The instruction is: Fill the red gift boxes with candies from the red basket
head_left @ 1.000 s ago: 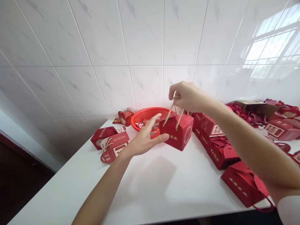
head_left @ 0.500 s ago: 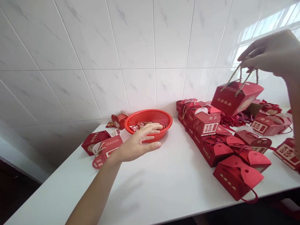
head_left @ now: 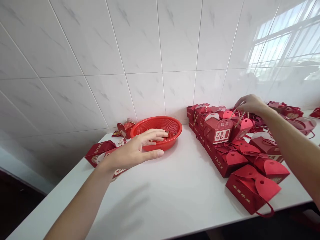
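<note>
My right hand [head_left: 250,104] pinches the twisted cord handles of a red gift box [head_left: 240,129], which sits among the stacked boxes at the right. Just left of it stands another red gift box [head_left: 219,131] with a white panel and gold lettering. My left hand [head_left: 140,145] hovers with fingers stretched out, holding nothing. Behind that hand is a red plastic basket [head_left: 172,144] with small wrapped sweets [head_left: 172,135] inside; the fingers hide part of it.
Red boxes in rows, such as the front one [head_left: 250,190], fill the table's right side. More red boxes [head_left: 100,150] lie at the left, partly behind my left forearm. A tiled wall [head_left: 145,40] rises behind the white table [head_left: 175,200].
My right hand has lowered the red gift box from the air down and left onto the stack. My left hand has shifted slightly left, still open.
</note>
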Demonstrator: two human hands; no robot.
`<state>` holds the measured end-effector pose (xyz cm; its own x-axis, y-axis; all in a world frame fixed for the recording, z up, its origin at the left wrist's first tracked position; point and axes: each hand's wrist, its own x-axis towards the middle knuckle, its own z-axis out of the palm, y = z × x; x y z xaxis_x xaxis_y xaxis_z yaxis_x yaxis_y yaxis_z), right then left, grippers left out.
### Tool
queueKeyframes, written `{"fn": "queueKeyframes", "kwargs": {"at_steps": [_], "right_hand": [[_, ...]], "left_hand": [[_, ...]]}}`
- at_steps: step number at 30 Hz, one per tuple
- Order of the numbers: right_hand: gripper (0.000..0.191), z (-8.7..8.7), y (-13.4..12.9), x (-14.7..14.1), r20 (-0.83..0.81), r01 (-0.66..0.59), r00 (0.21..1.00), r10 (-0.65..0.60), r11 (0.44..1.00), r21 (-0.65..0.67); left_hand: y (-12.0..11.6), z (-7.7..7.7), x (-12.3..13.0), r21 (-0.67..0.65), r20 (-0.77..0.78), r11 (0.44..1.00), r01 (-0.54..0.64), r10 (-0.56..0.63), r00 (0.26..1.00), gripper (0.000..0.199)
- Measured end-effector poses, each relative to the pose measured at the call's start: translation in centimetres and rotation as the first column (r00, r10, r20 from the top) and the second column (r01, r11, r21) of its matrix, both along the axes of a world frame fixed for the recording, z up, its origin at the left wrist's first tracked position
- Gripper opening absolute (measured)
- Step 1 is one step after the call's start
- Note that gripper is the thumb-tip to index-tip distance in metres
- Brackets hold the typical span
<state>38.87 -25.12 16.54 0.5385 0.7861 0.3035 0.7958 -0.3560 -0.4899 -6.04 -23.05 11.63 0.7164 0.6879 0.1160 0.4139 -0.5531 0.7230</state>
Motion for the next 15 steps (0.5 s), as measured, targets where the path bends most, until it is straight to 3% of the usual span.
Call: {"fn": "queueKeyframes", "kwargs": {"at_steps": [4, 9, 15], "right_hand": [[0.013, -1.5, 0.4, 0.2, -0.084, 0.011, 0.996, -0.008, 0.999, 0.044], [0.017, -0.6, 0.7, 0.1, -0.062, 0.12, 0.992, -0.111, 0.978, 0.17], [0.013, -0.6, 0.8, -0.9, -0.082, 0.216, 0.975, -0.206, 0.966, 0.142]], "left_hand": [[-0.3, 1.5, -0.1, 0.072, -0.08, 0.997, -0.002, 0.008, 0.997, 0.057], [-0.7, 3.6, 0.7, 0.174, -0.165, 0.985, 0.011, 0.018, 0.986, 0.057], [-0.8, 4.7, 0.9, 0.245, -0.275, 0.968, 0.051, 0.019, 0.961, 0.059]]}}
